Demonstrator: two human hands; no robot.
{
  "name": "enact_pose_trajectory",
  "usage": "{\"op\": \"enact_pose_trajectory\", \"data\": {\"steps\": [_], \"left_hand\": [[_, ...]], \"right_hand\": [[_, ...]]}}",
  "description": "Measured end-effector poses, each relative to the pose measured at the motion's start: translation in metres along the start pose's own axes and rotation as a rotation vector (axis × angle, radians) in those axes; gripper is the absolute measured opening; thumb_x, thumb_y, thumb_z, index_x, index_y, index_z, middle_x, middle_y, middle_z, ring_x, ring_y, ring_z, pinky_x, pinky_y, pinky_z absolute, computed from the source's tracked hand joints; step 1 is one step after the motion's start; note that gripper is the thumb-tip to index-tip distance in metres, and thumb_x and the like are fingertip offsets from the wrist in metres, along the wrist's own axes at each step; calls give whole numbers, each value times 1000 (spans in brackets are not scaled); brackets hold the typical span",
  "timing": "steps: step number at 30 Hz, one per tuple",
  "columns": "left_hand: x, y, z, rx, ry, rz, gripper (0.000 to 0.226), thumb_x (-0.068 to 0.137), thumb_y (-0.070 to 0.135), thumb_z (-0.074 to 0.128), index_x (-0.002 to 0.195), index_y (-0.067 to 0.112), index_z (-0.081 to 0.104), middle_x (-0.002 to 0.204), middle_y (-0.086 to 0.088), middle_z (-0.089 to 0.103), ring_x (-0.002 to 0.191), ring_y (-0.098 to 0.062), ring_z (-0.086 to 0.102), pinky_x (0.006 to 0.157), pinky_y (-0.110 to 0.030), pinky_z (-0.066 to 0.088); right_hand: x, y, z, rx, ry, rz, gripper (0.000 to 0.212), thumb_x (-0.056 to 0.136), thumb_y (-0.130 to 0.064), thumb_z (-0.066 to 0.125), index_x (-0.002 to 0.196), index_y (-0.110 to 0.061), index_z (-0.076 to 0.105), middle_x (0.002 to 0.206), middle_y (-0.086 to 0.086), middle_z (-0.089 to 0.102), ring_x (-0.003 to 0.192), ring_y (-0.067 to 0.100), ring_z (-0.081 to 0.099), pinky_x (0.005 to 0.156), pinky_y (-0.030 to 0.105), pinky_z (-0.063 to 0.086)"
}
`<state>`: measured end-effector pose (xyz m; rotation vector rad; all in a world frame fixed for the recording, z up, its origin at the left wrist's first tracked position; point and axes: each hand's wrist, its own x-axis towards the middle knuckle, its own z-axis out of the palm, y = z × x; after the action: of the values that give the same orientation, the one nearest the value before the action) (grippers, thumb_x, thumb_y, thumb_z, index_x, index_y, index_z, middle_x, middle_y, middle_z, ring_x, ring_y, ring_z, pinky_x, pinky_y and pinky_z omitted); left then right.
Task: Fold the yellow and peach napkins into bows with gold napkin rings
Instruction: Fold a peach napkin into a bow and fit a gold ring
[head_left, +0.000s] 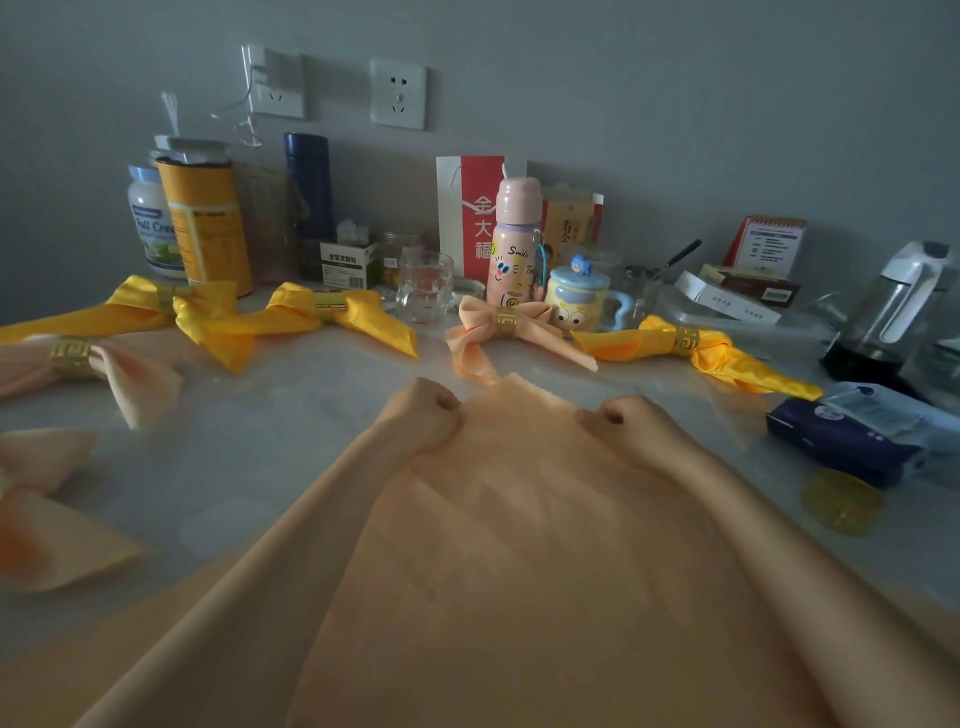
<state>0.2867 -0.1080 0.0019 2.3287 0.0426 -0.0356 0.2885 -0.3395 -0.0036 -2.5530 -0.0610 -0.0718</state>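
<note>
A peach napkin (519, 530) lies spread out on the table in front of me, its far corner pointing away. My left hand (423, 415) pinches its far left edge, and my right hand (628, 421) pinches its far right edge. Finished bows with gold rings lie around it: a yellow bow (156, 306) at the back left, a second yellow bow (322, 317) beside it, a peach bow (509, 327) in the middle, a third yellow bow (691, 348) at the right, and a peach bow (78, 364) at the far left. A loose gold ring (841, 501) lies at the right.
Another folded peach napkin (47, 509) lies at the near left. Tins, bottles, a glass (423, 286), a cartoon mug (576, 301) and boxes crowd the back by the wall. A dark tissue pack (857, 436) and a clear jug (893, 312) stand at the right.
</note>
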Motion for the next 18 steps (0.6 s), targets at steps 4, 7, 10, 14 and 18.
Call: {"op": "enact_pose_trajectory", "data": {"steps": [4, 7, 10, 14, 18], "left_hand": [[-4, -5, 5, -51, 30, 34, 19, 88, 9, 54, 99, 14, 69, 97, -3, 63, 89, -20, 58, 72, -24, 42], [-5, -5, 4, -65, 17, 66, 20, 85, 8, 56, 99, 14, 68, 93, 0, 60, 88, -18, 56, 75, -24, 43], [-7, -5, -1, -45, -28, 145, 21, 81, 2, 59, 72, 19, 65, 79, 5, 61, 82, -16, 57, 72, -24, 45], [-10, -7, -10, -55, -102, 212, 35, 80, -5, 56, 64, 24, 65, 75, 8, 63, 75, -11, 59, 74, -21, 48], [-10, -2, -12, -17, -186, 251, 22, 81, 1, 62, 92, 20, 64, 78, 6, 55, 69, -5, 52, 60, -10, 41]], "right_hand": [[-2, 4, -4, 152, -61, -49, 8, 87, -9, 59, 82, -4, 64, 84, 11, 63, 76, 14, 55, 67, 27, 41], [-4, 5, -5, 198, -54, -134, 17, 85, 5, 57, 83, -10, 65, 81, 3, 62, 63, -3, 54, 61, 13, 42], [-4, 4, -5, 209, -39, -160, 29, 83, 11, 55, 69, -14, 62, 73, 0, 61, 56, -4, 53, 58, 8, 41], [-4, 5, -6, 157, -38, -173, 43, 76, 16, 50, 60, -23, 59, 70, -8, 61, 67, 6, 55, 65, 15, 43], [-3, 3, -3, 12, -28, -168, 34, 75, 8, 53, 67, -24, 58, 81, -8, 58, 68, 6, 51, 61, 14, 39]]}}
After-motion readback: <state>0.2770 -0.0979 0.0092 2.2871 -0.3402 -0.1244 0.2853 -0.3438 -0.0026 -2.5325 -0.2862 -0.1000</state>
